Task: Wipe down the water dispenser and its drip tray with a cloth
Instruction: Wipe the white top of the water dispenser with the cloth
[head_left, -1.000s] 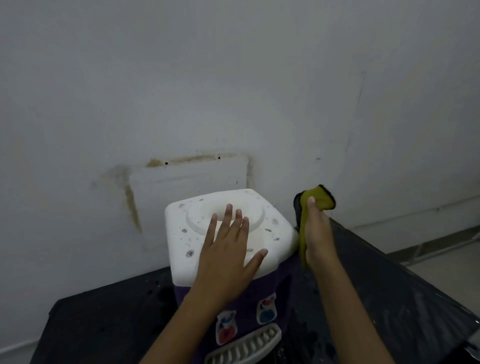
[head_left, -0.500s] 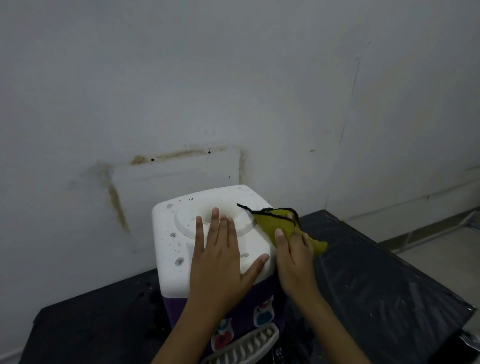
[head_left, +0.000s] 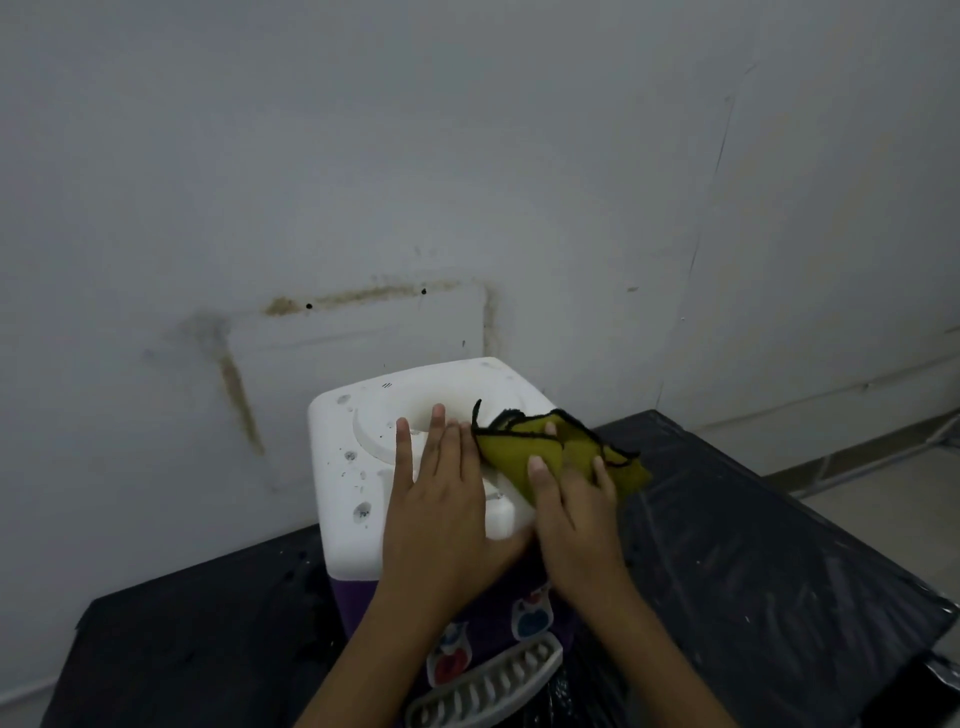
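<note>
The water dispenser (head_left: 348, 467) has a white top with dark specks and a purple body below. Its grey slotted drip tray (head_left: 488, 686) juts out at the bottom front. My left hand (head_left: 441, 509) lies flat on the white top, fingers together, holding nothing. My right hand (head_left: 576, 525) presses a yellow-green cloth (head_left: 519, 447) with black edging onto the top's right side. Part of the cloth hangs past the right edge.
The dispenser stands on a table covered in black plastic sheeting (head_left: 753, 561). A stained white wall (head_left: 363, 208) rises close behind it. Pale floor (head_left: 893, 509) shows at the right past the table edge.
My right hand has brought the cloth from beside the dispenser onto its top and moved it left along it. My left hand has stayed flat on the top.
</note>
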